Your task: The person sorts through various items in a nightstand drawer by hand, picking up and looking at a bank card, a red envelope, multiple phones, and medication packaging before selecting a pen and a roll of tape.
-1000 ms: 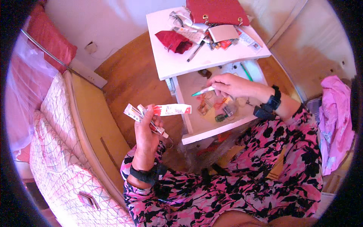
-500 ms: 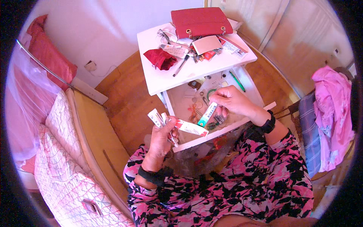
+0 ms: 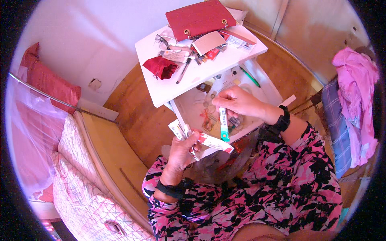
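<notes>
Head view shows both my hands over the open drawer (image 3: 190,107) below a white bench (image 3: 225,60). With my right hand (image 3: 237,100) I pinch one end of a white-and-green tube (image 3: 224,124) between thumb and fingers, so it hangs with its green end down, above the drawer's front part. My left hand (image 3: 184,148) is closed around a small bunch: a flat red-and-white tube (image 3: 217,143) sticks out to the right, and slim white packages (image 3: 175,128) poke up at the left, my thumb pressed across them. The green end is just beside the red-and-white tube; I cannot tell whether they touch.

Inside the drawer, a green pen (image 3: 250,77) lies toward the right side, and an orange tangle (image 3: 207,119) lies left of the tube I hang. On the bench, a red handbag (image 3: 201,20) lies at the back, with a beige card (image 3: 209,42) in front of it. A dark red pouch (image 3: 161,67) lies near the left edge, a black pen (image 3: 183,71) beside it and glasses (image 3: 162,39) behind.
</notes>
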### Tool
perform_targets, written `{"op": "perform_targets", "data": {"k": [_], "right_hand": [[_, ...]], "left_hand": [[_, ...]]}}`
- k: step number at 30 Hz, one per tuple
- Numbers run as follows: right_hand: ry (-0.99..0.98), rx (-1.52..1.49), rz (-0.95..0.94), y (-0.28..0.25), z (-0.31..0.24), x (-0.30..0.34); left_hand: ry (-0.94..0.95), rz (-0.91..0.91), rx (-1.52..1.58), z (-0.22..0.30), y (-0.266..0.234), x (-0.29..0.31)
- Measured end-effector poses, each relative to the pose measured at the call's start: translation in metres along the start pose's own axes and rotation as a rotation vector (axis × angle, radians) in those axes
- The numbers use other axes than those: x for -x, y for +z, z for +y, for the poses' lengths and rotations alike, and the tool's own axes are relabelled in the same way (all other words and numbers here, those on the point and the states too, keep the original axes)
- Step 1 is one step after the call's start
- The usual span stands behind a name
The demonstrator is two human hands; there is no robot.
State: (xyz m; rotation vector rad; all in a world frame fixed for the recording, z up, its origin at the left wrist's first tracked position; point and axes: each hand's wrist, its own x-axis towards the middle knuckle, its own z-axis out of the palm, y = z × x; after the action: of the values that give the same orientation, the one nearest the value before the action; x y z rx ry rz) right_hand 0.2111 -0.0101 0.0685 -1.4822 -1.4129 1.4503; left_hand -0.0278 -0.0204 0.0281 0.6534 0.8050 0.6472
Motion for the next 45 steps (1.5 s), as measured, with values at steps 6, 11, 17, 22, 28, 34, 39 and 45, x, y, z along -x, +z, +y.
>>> {"op": "perform_targets", "data": {"k": [6, 11, 17, 22, 28, 34, 39, 45], "right_hand": [[-0.045, -0.041, -0.046, 0.009, 0.011, -0.006], [-0.104, 0.012, -0.123, 0.014, 0.01, -0.005], [-0.098, -0.03, -0.164, 0.018, 0.013, -0.007], [-0.092, 0.033, -0.236, 0.019, 0.007, -0.008], [-0.117, -0.019, -0.245, 0.021, 0.014, -0.008], [-0.081, -0.116, -0.326, 0.021, 0.009, -0.007], [-0.167, -0.17, -0.334, 0.025, 0.011, -0.007], [-0.161, -0.09, -0.285, 0.029, 0.01, 0.0]], "left_hand": [[-0.01, -0.073, 0.007, -0.003, 0.009, -0.005], [-0.01, -0.086, -0.027, -0.007, 0.013, -0.008], [-0.011, -0.1, -0.003, -0.007, 0.02, -0.009], [-0.021, -0.095, -0.02, -0.008, 0.017, -0.01], [-0.014, -0.101, -0.004, -0.007, 0.02, -0.01], [-0.014, -0.088, 0.002, -0.005, 0.02, -0.01], [0.011, -0.079, 0.022, -0.009, 0.018, -0.013], [0.018, -0.078, -0.088, -0.012, 0.015, -0.016]]}}
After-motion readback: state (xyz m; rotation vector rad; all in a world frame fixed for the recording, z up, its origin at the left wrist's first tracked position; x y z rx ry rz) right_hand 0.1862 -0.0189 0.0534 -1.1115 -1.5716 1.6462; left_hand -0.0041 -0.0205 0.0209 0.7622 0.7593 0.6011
